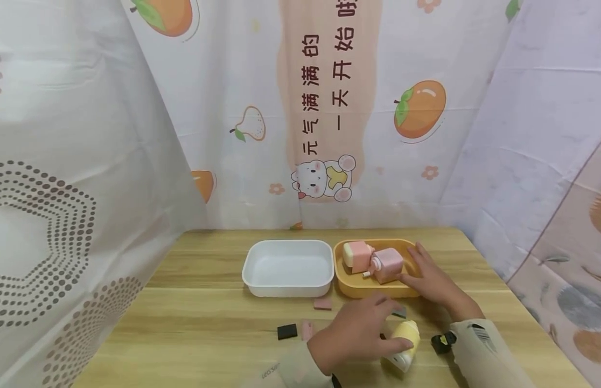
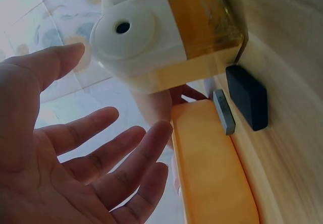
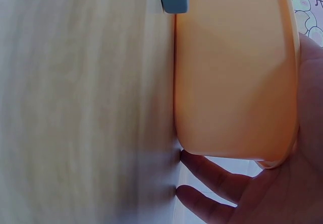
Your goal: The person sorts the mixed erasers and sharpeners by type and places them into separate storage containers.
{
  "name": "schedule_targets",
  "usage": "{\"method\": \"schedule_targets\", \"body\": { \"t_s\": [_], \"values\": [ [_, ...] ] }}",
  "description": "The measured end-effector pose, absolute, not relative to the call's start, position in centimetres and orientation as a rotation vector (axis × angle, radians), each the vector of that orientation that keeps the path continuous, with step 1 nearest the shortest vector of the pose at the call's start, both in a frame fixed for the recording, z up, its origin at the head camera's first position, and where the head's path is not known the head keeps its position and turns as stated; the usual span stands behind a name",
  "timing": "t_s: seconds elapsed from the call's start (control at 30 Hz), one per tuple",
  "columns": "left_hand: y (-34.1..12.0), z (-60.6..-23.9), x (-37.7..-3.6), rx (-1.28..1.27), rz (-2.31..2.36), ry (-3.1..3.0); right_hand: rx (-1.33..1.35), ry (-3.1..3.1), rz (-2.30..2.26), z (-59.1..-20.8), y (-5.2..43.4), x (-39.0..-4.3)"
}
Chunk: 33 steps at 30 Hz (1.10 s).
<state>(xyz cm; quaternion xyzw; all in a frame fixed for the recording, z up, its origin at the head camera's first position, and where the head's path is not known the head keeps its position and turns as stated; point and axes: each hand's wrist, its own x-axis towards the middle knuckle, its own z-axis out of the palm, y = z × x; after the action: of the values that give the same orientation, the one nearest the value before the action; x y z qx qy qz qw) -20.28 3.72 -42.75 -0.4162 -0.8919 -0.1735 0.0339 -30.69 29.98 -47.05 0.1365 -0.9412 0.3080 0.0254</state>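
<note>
A yellow-and-white pencil sharpener [image 1: 406, 340] with a round hole in its white face [image 2: 123, 28] and a clear amber bin [image 2: 204, 19] stands near the table's front. Beside it my left hand [image 1: 351, 333] spreads its fingers, and the left wrist view shows a gap between them and the sharpener. My right hand [image 1: 433, 280] is at the right end of the orange tray [image 1: 373, 291], thumb over the rim and fingers round the outside. The thumb is hidden in the right wrist view. Two pink sharpeners [image 1: 358, 255] lie in the tray.
A white tray [image 1: 288, 291] stands left of the orange one. In front lie small eraser-like blocks: a black one [image 1: 287, 331], a pink one [image 1: 322, 304], another pink one [image 1: 307, 330] and a grey one [image 2: 224, 112]. Patterned cloth [image 1: 261, 178] hangs behind the table.
</note>
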Motion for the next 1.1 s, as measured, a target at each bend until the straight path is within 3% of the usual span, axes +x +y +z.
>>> {"method": "schedule_targets", "body": {
  "t_s": [1.1],
  "values": [
    [5.2,-44.6,-19.3,-1.358,-0.417,-2.755,0.418,-2.905,0.957,-47.1,30.2,-30.6]
  ]
}}
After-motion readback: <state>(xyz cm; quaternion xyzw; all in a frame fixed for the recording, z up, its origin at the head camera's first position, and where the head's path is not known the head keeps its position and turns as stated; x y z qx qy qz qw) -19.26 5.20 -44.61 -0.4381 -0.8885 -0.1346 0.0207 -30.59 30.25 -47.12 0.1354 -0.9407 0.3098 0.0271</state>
